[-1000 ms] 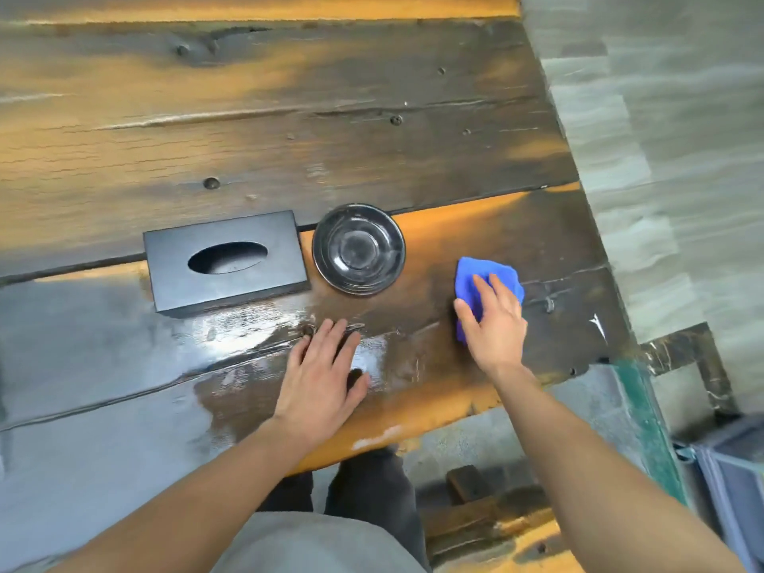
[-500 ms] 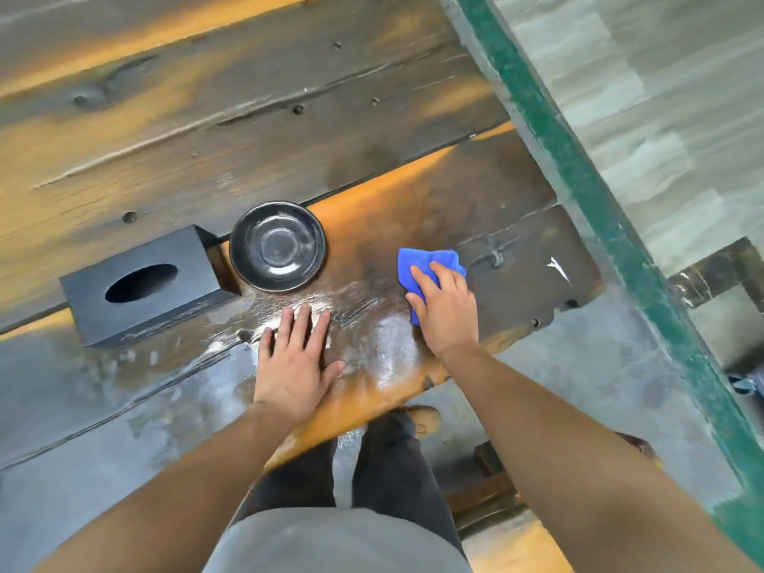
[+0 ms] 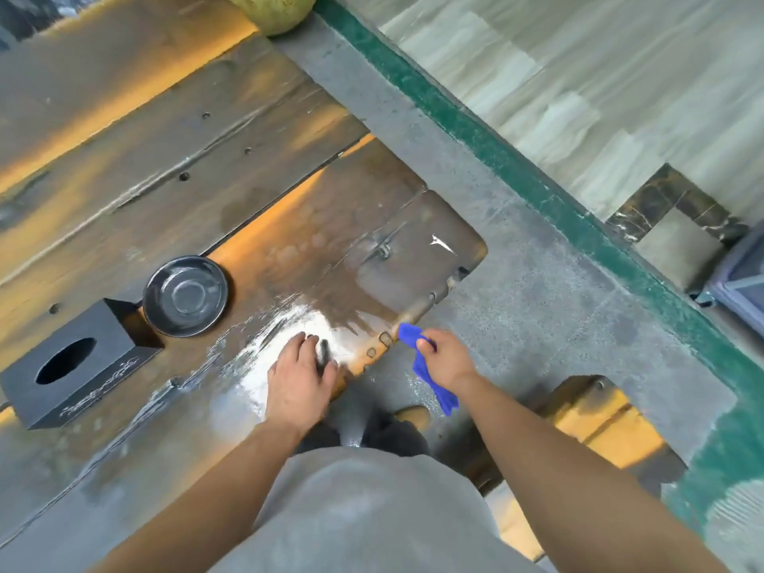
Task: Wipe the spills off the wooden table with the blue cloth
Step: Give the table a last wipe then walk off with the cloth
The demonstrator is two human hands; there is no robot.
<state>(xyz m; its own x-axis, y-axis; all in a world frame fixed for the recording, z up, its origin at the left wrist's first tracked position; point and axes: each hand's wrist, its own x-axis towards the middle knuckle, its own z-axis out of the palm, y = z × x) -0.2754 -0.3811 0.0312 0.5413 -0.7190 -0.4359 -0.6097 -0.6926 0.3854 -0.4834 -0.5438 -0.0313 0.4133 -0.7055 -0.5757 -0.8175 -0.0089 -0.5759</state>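
The dark wooden table (image 3: 173, 167) has a shiny wet patch (image 3: 289, 328) near its front right edge. My left hand (image 3: 299, 376) rests flat on that wet patch, fingers spread. My right hand (image 3: 444, 357) is off the table, just past its front edge, closed on the blue cloth (image 3: 430, 378). The cloth hangs down from my fist over the floor, one end poking up beside the table edge.
A black round dish (image 3: 186, 295) and a black tissue box (image 3: 78, 361) sit on the table left of the wet patch. A green round object (image 3: 273, 12) lies at the table's far corner. Grey concrete floor (image 3: 537, 291), a green strip and a yellow wooden bench (image 3: 591, 419) lie to the right.
My right hand has pulled the blue cloth off the table surface towards me and past the front edge; it now dangles. The view has swung right. The left hand stays pressed on the wet patch.
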